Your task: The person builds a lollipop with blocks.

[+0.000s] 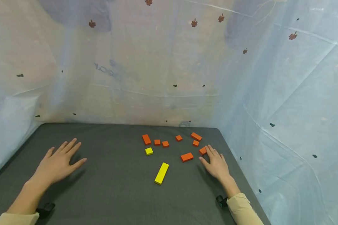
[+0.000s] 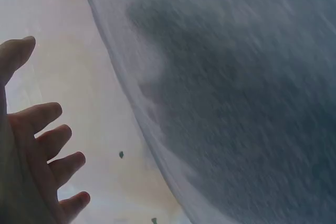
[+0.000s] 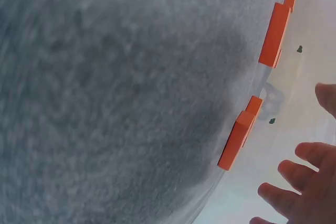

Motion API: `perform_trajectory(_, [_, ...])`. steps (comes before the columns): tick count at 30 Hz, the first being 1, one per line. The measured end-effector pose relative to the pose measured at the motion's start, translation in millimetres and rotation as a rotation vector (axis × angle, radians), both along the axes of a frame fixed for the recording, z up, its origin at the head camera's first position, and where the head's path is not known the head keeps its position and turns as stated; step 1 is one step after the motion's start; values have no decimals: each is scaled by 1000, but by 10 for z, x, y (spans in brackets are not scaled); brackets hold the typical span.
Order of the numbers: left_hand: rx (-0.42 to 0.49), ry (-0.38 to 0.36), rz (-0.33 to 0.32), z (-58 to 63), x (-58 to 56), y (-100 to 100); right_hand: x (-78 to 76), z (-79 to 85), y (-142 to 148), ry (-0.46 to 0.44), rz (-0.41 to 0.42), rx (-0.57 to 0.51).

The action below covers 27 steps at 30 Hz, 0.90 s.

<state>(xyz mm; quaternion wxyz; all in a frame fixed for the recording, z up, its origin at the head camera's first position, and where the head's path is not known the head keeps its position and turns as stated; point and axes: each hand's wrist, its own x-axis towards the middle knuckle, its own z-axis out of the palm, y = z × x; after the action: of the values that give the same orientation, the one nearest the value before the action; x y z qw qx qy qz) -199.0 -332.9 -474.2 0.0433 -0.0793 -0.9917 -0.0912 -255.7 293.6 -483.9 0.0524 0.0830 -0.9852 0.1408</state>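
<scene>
In the head view my left hand (image 1: 58, 164) hovers over the left part of the dark table with its fingers spread, holding nothing. Those same spread fingers (image 2: 55, 142) show in the left wrist view. On the right, my right hand (image 1: 217, 165) is held with its fingers extended, and its fingertips overlap an orange block (image 1: 202, 151) in the head view. Just left of it lies another orange block (image 1: 187, 157). A long yellow block (image 1: 161, 173) lies near the middle, with a small yellow block (image 1: 149, 151) farther back.
Several more orange blocks, among them a longer one (image 1: 146, 139), a small one (image 1: 178, 138) and one at the back right (image 1: 196, 136), lie toward the far edge. Pale plastic sheeting (image 1: 146, 62) rises behind and beside the dark table (image 1: 107, 187).
</scene>
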Motion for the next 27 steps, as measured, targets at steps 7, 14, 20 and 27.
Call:
perform_trajectory(7, [25, 138, -46, 36, -85, 226, 15, 11, -131, 66, 1, -108])
perform_trajectory(14, [75, 324, -103, 91, -183, 540, 82, 39, -316, 98, 13, -185])
perform_trajectory(20, [144, 459, -132, 101, -292, 793, 137, 38, -500, 109, 49, -211])
perform_trajectory(27, [212, 526, -147, 79, -424, 1068, 218, 30, -721, 73, 90, -195])
